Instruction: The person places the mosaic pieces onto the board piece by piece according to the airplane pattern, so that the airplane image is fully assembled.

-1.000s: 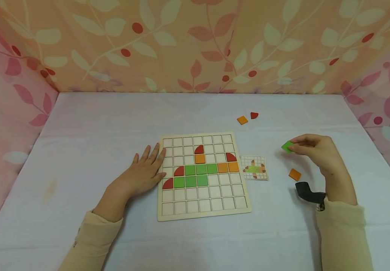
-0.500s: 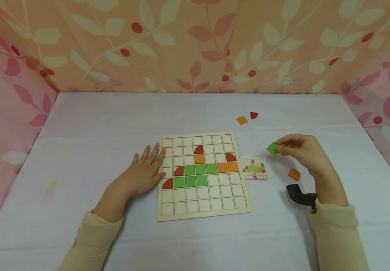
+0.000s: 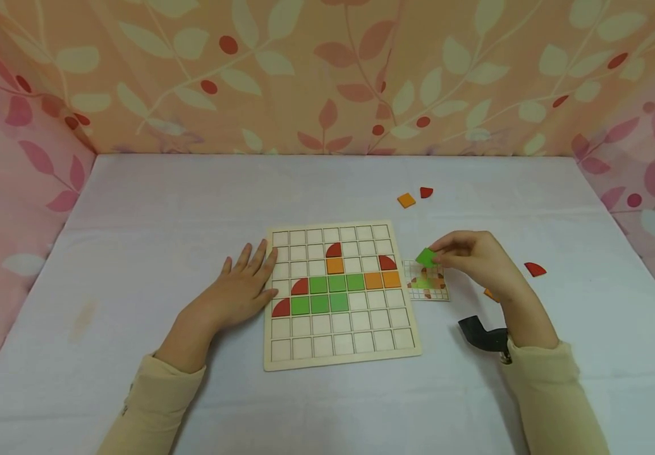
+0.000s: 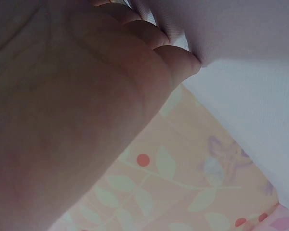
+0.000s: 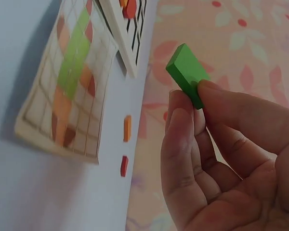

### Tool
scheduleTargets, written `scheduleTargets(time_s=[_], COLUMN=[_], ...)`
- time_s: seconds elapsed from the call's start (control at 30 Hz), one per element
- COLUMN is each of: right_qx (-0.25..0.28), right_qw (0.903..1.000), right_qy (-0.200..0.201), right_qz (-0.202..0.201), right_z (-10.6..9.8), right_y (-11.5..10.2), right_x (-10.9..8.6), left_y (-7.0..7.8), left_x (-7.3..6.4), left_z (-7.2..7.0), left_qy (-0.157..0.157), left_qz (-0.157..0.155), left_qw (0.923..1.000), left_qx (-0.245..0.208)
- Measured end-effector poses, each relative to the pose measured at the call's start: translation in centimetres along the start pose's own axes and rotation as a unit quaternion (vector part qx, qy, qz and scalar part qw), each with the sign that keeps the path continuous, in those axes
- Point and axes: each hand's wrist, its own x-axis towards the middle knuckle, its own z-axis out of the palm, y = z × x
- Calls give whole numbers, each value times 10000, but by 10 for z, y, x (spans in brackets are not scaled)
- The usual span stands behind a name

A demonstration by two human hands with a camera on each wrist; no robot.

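Observation:
A green square tile (image 5: 185,70) is pinched between the thumb and fingers of my right hand (image 3: 475,259), raised over the small pattern card (image 3: 427,289). The card lies against the right edge of a wooden grid board (image 3: 343,344). My left hand (image 3: 243,281) lies spread, palm down, with its fingertips and thumb on the board's left edge. On the board sit two rows of green squares (image 3: 319,304), some orange squares (image 3: 382,279) and several red quarter-circle tiles (image 3: 281,308). In the left wrist view the left palm (image 4: 86,106) fills much of the picture.
Beyond the board lie a loose orange square (image 3: 406,200) and a red quarter-circle (image 3: 427,192). Another red quarter-circle (image 3: 535,270) lies right of my right hand. An orange tile (image 3: 489,294) is partly hidden by the right wrist. A floral cloth (image 3: 327,76) stands behind the table.
My right hand has moved left with the green tile, from the open table to over the card. A red quarter-circle behind it has come into view. The left hand stays in place.

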Motion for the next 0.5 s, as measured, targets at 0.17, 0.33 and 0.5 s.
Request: scheduleTargets(time_s=[0.17, 0.33, 0.5], right_qx=[104, 285, 547], right_qw=[9999, 9987, 9943], right_qy=[-99, -369, -815], right_qz=[-57, -191, -418], right_z=[10, 21, 35], right_y=[-7, -14, -21], right_x=[1, 2, 6], left_y=[0, 0, 0], left_x=[0, 1, 1], left_z=[0, 0, 1], left_qy=[-10, -20, -22], left_qz=[-5, 5, -12], left_qw=[10000, 10000, 10000], left_qx=[-3, 39, 46])
